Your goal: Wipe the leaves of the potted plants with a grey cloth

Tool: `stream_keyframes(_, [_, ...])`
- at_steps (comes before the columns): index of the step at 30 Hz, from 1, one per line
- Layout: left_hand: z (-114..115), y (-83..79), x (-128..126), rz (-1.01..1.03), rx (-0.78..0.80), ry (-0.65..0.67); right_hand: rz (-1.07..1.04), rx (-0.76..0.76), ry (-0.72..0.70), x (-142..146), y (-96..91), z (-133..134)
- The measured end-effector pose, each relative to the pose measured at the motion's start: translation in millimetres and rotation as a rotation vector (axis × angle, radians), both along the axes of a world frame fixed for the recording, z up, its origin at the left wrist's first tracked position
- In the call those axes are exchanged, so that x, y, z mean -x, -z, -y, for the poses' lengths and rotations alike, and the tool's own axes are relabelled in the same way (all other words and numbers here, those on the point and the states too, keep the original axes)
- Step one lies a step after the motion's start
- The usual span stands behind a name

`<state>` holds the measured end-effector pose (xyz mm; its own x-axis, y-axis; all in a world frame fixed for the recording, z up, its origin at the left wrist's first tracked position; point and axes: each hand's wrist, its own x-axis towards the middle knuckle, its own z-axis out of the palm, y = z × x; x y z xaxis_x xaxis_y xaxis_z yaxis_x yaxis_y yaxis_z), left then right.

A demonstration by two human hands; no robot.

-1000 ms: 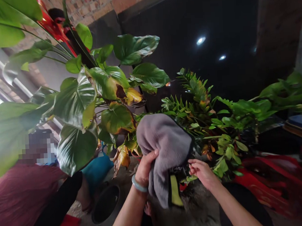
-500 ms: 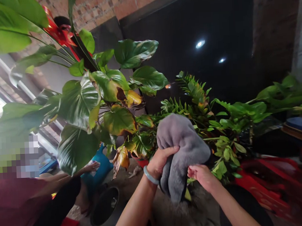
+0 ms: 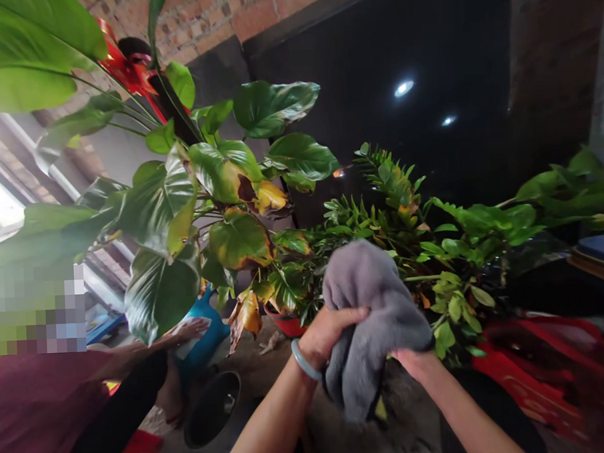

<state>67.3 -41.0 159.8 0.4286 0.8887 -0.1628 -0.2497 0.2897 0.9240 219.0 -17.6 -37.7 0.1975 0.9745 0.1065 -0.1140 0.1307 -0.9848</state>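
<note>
A bunched grey plush cloth (image 3: pixel 373 310) hangs in front of me, its lower folds drooping toward the floor. My left hand (image 3: pixel 331 332), with a pale bangle at the wrist, grips it from the left, thumb laid across the front. At the cloth's lower right edge is my right hand (image 3: pixel 413 362), touching it from below; its fingers are hidden behind the fabric. Just behind the cloth grow leafy green plants (image 3: pixel 352 221). A larger potted plant (image 3: pixel 237 239) with some yellow and brown leaves stands to the left.
At the left another person in a maroon top (image 3: pixel 44 405) sits with a hand near a blue watering can (image 3: pixel 204 337). A dark bucket (image 3: pixel 212 411) stands on the floor between us. Red plastic bags (image 3: pixel 533 376) lie at the right, and a dark glossy panel (image 3: pixel 377 116) rises behind.
My right hand has moved up against the cloth and its fingers have gone behind it. The cloth and my left hand sit slightly lower and further right in view.
</note>
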Motion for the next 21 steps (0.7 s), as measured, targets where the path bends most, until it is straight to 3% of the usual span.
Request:
stream_keyframes(2, [-14.4, -15.0, -5.5, 0.071, -0.038, -0.119, -0.08, 0.094, 0.034, -3.2, -2.9, 0.3])
stream_keyframes(4, [-25.6, -9.5, -11.9, 0.106, -0.044, -0.2, -0.263, 0.18, 0.039, -6.4, -7.4, 1.3])
stream_keyframes(6, [-27.2, 15.9, -15.0, 0.066, -0.021, -0.232, -0.384, 0.237, 0.045, -8.4, -12.7, 3.1])
stream_keyframes(9, [-12.3, 63.6, -8.8, -0.071, 0.084, -0.218, -0.514, 0.312, 0.028, -8.1, -20.3, 6.8])
stream_keyframes(11, [0.3, 77.8, -0.8, -0.106, 0.134, -0.166, -0.574, 0.346, 0.005, -6.6, -24.6, 9.1])
stream_keyframes(13, [6.4, 68.6, 4.8, -0.077, 0.115, -0.113, -0.616, 0.358, -0.013, -5.4, -28.1, 10.8])
stream_keyframes(15, [2.8, 42.8, 5.4, -0.025, 0.039, -0.098, -0.639, 0.358, -0.016, -5.2, -30.8, 11.2])
stream_keyframes(18, [-13.8, 7.3, -0.1, 0.029, -0.086, -0.175, -0.64, 0.355, -0.002, -6.9, -32.1, 9.8])
stream_keyframes(19, [-19.0, 3.6, -2.2, 0.037, -0.11, -0.215, -0.634, 0.356, 0.002, -7.9, -31.5, 9.1])
stream_keyframes(21, [-24.1, 12.3, -4.4, 0.028, -0.118, -0.285, -0.618, 0.354, 0.007, -10.2, -28.6, 8.3])
